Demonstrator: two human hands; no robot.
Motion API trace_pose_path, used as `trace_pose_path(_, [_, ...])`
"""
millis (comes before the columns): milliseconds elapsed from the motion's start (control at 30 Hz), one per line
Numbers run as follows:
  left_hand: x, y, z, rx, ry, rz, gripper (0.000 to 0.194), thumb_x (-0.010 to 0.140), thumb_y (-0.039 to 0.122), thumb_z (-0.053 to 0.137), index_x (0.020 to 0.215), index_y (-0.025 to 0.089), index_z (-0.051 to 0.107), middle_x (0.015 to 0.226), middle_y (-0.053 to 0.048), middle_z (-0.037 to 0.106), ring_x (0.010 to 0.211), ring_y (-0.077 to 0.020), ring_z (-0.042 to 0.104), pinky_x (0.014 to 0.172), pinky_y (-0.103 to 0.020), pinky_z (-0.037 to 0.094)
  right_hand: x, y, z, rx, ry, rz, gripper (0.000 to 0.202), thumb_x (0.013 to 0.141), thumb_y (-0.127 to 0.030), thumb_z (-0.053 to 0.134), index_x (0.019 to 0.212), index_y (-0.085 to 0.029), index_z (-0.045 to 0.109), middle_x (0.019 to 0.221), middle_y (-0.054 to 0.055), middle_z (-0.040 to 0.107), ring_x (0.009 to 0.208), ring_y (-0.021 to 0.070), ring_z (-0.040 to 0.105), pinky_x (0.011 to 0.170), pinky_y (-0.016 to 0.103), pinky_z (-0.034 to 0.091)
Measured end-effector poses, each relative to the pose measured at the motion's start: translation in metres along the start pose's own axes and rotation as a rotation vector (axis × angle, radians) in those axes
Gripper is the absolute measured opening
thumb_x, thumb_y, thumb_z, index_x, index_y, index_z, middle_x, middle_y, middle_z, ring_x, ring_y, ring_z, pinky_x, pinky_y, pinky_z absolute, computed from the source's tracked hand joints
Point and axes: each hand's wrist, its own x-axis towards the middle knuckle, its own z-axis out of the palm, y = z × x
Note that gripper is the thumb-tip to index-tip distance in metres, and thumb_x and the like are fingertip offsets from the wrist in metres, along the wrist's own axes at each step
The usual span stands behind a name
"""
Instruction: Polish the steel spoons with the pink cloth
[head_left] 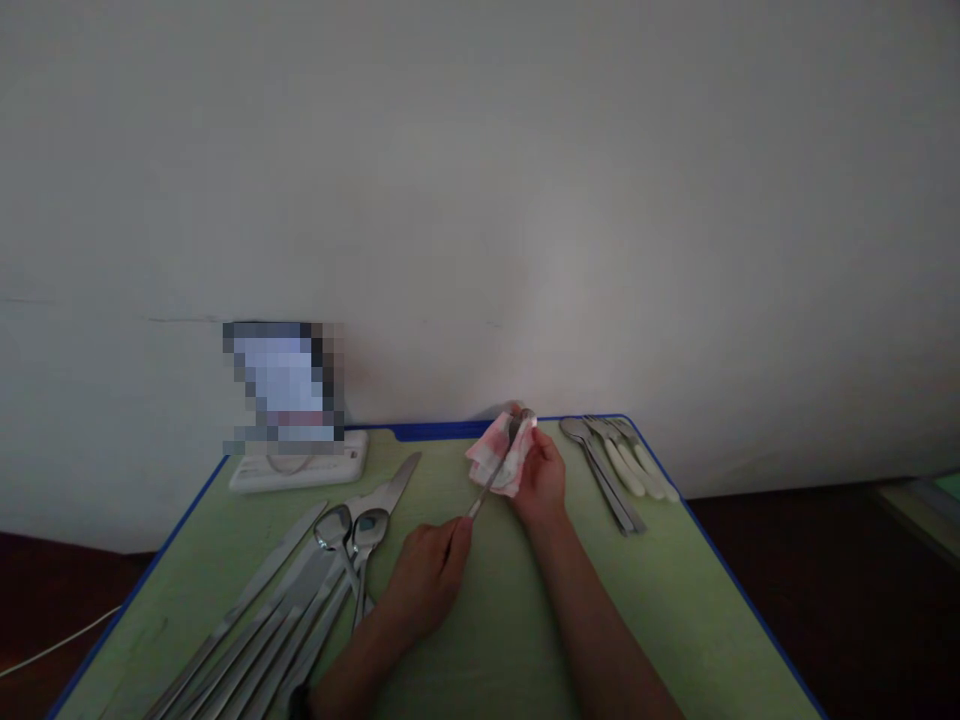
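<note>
Spoon: reaches from left hand forward into cloth, by right hand.
Cloth: lies beneath and about the bowl end.
Left hand: closed around the handle.
Right hand: partly curled, gripping cloth.
Wiping: appears under way on this piece; cannot tell finished from waiting pieces.
Right of right hand: holds metal spoons, pale-handled forks.
Left of left hand: holds knives, two loose spoons, apparently unsorted.

Dim throughout — the wall caught a faint pale glow, the floor sank near black. Spoons glinted; pink cloth looked soft; screen was pixelated.
</note>
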Motion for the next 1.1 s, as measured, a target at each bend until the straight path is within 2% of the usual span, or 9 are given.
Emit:
trace_pose_path(100, [0.001, 0.000, 0.000, -0.020, 0.003, -0.013, 0.037, 0.089, 0.034, 0.023, 0.055, 0.022, 0.034, 0.049, 0.004, 0.039, 0.048, -0.0123, 0.039, 0.052, -0.025, 0.025, -0.002, 0.000, -0.001, -0.041, -0.031, 0.002, 0.027, 0.066, -0.018, 0.050, 0.087, -0.020, 0.066, 0.081, 0.000, 0.070, 0.076, 0.0146, 0.064, 0.077, 0.029, 0.052])
trace_pose_path(233, [0.002, -0.002, 0.001, -0.037, 0.008, -0.018, 0.037, 0.089, 0.035, 0.023, 0.056, 0.022, 0.033, 0.049, 0.004, 0.038, 0.049, -0.0123, 0.039, 0.052, -0.025, 0.026, -0.001, 0.003, -0.004, -0.107, -0.079, 0.030, 0.034, 0.056, -0.007, 0.049, 0.082, -0.021, 0.065, 0.073, -0.005, 0.068, 0.061, 0.0109, 0.059, 0.069, 0.026, 0.052])
trace_pose_path(300, [0.002, -0.002, 0.001, -0.045, 0.016, -0.021, 0.037, 0.088, 0.034, 0.023, 0.055, 0.022, 0.033, 0.049, 0.004, 0.038, 0.049, -0.0125, 0.039, 0.052, -0.025, 0.026, 0.000, 0.005, -0.005, -0.140, -0.109, 0.034, 0.034, 0.055, -0.005, 0.051, 0.082, -0.020, 0.065, 0.075, -0.005, 0.068, 0.065, 0.0110, 0.060, 0.070, 0.024, 0.052])
trace_pose_path(467, [0.003, -0.003, 0.001, -0.057, 0.039, -0.020, 0.036, 0.088, 0.033, 0.022, 0.056, 0.022, 0.035, 0.049, 0.003, 0.040, 0.048, -0.0128, 0.040, 0.052, -0.025, 0.026, 0.002, 0.010, -0.005, -0.156, -0.151, 0.038, 0.033, 0.060, -0.007, 0.056, 0.090, -0.019, 0.065, 0.090, -0.001, 0.069, 0.081, 0.0141, 0.062, 0.078, 0.028, 0.051])
trace_pose_path(600, [0.003, -0.001, 0.001, -0.064, 0.041, -0.029, 0.037, 0.088, 0.034, 0.022, 0.055, 0.022, 0.035, 0.049, 0.003, 0.041, 0.049, -0.0128, 0.040, 0.052, -0.025, 0.026, 0.003, 0.012, -0.005, -0.136, -0.148, 0.077, 0.026, 0.066, -0.010, 0.059, 0.090, -0.017, 0.064, 0.087, 0.000, 0.070, 0.078, 0.0143, 0.063, 0.078, 0.029, 0.052])
trace_pose_path(800, [0.002, 0.000, 0.002, -0.076, 0.025, -0.041, 0.037, 0.088, 0.035, 0.022, 0.056, 0.022, 0.033, 0.050, 0.003, 0.039, 0.049, -0.0129, 0.038, 0.051, -0.025, 0.025, 0.003, 0.013, -0.006, -0.095, -0.117, 0.054, 0.017, 0.075, -0.018, 0.061, 0.092, -0.018, 0.063, 0.077, -0.001, 0.069, 0.065, 0.0116, 0.063, 0.075, 0.029, 0.053])
trace_pose_path(967, [0.003, -0.001, 0.003, -0.073, 0.034, -0.029, 0.036, 0.089, 0.034, 0.023, 0.056, 0.022, 0.035, 0.050, 0.004, 0.038, 0.049, -0.0126, 0.037, 0.051, -0.025, 0.024, 0.000, 0.012, -0.004, -0.106, -0.131, 0.075, 0.015, 0.077, -0.020, 0.060, 0.092, -0.020, 0.063, 0.073, -0.003, 0.068, 0.058, 0.0107, 0.061, 0.073, 0.031, 0.053])
trace_pose_path(1100, [0.003, -0.003, 0.004, -0.085, 0.038, -0.035, 0.038, 0.089, 0.036, 0.023, 0.058, 0.022, 0.037, 0.050, 0.004, 0.040, 0.049, -0.0123, 0.039, 0.051, -0.025, 0.025, -0.001, 0.012, 0.001, -0.132, -0.128, 0.087, 0.017, 0.077, -0.023, 0.061, 0.092, -0.017, 0.065, 0.084, 0.001, 0.070, 0.069, 0.0122, 0.064, 0.074, 0.027, 0.053])
